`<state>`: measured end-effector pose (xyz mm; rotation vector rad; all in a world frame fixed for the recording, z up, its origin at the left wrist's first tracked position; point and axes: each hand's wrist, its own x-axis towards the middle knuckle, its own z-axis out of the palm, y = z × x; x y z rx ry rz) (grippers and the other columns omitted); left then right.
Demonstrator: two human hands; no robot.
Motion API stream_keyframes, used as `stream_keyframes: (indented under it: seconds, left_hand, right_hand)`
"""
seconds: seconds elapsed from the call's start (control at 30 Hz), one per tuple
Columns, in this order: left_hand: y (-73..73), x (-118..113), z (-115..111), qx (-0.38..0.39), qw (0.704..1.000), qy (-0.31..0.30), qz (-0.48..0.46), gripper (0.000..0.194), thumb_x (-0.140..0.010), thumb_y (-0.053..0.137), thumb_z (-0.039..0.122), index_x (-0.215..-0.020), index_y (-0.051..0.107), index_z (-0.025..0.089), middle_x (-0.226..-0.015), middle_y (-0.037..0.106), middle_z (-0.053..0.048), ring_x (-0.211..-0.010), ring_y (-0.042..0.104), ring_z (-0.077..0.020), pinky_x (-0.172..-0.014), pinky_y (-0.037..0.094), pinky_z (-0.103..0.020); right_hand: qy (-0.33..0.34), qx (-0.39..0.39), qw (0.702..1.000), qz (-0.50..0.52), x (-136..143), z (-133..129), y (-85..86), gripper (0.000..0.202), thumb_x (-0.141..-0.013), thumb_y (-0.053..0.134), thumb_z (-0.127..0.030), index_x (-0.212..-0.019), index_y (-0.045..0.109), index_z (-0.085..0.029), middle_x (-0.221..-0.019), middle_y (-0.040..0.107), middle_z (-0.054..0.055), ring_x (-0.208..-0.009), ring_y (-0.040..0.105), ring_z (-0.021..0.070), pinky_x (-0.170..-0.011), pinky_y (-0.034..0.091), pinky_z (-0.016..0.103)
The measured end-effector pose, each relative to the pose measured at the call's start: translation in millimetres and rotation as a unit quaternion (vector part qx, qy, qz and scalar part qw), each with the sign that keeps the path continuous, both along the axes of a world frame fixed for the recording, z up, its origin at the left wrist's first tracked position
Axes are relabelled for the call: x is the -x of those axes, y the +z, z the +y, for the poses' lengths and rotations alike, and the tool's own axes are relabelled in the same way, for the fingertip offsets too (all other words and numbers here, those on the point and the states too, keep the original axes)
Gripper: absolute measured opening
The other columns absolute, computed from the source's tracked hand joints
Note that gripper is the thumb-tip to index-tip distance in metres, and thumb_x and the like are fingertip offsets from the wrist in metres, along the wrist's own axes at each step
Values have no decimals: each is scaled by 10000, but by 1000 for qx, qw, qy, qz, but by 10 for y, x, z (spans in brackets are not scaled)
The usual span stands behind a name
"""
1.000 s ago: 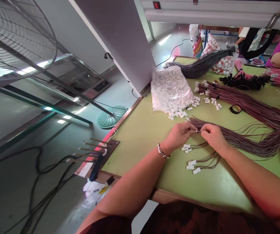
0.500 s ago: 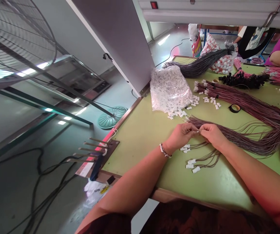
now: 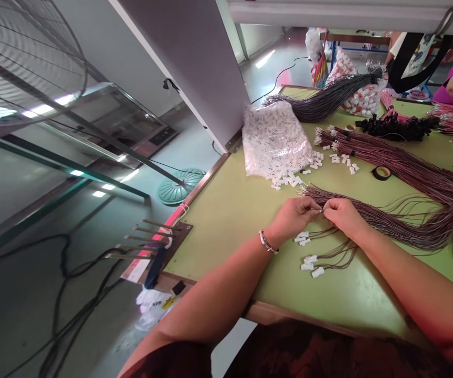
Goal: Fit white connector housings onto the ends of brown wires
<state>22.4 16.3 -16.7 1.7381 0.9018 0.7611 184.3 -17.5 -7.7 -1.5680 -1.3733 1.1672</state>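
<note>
Your left hand (image 3: pixel 302 212) and right hand (image 3: pixel 339 214) meet right of centre in the frame, fingertips almost touching. On each, thumb and forefinger are pinched together, with a tiny piece (image 3: pixel 321 211) caught between the two pinches; it is mostly hidden by your fingers and too small to make out fully. You wear a bracelet (image 3: pixel 267 242) on your left wrist.

Just beyond your fingers lies a bundle of brown wires (image 3: pixel 399 226), its bare tips near your left hand and its length running behind your right hand toward the right edge. Below your hands, white connectors (image 3: pixel 307 266) on brown wires lie on the green table (image 3: pixel 218 226) in two small groups, the wires leading under your right hand and forearm.

Above your left hand, at upper centre, a clear bag (image 3: pixel 276 131) is full of white connectors, and loose ones (image 3: pixel 287 180) are scattered along its lower right edge. Farther off, at upper right, a second clear bag (image 3: pixel 362 101) holds red and white pieces, partly behind a bundle of black wires (image 3: pixel 328 100). At lower left, a white plastic bag (image 3: pixel 153 304) shows below the table's edge; you cannot tell its contents.
</note>
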Motion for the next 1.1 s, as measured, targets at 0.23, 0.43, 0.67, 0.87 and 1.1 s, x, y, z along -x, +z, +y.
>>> stream_keyframes:
  seconds: [0.23, 0.43, 0.67, 0.87, 1.1]
  left_hand:
    - [172, 91, 19, -31, 996, -46, 67, 83, -747, 587, 169, -751, 665, 143, -693, 638, -15, -619, 540, -104, -592, 439, -218]
    - [274, 322, 136, -2, 975, -171, 139, 60, -709, 639, 179, -717, 697, 165, -659, 667, 0, -584, 558, -105, -555, 429, -203]
    - [319, 395, 135, 20, 950, -276, 142, 95, -687, 703, 281, -680, 733, 191, -656, 690, -10, -589, 600, -122, -561, 442, -199]
    - [130, 231, 220, -108, 978, -3, 177, 167, -752, 560, 135, -763, 720, 180, -769, 699, -27, -701, 606, -156, -678, 475, -260]
    - [-103, 48, 268, -227, 962, 10, 152, 283, -799, 468, 78, -844, 732, 169, -895, 679, -97, -884, 605, -199, -824, 494, -321]
  right_hand:
    - [43, -3, 998, -45, 10, -1, -3, 153, -615, 487, -288, -521, 512, -170, -477, 394, -53, -502, 330, 83, -489, 259, 226]
    - [157, -17, 976, -147, -36, -46, 142, 124, -672, 524, -239, -575, 571, -176, -539, 518, -35, -519, 421, 97, -522, 318, 231]
    - [102, -153, 882, -433, -6, 7, 119, 106, -801, 583, -242, -881, 636, -199, -833, 630, 61, -825, 537, 197, -700, 379, 288]
    - [139, -152, 872, -445, -47, -9, 55, 106, -837, 541, -180, -916, 611, -192, -864, 629, 51, -855, 522, 202, -738, 376, 296]
    - [154, -185, 828, -506, -24, -29, 31, 135, -862, 487, -162, -801, 607, -172, -892, 591, 109, -909, 501, 245, -777, 380, 337]
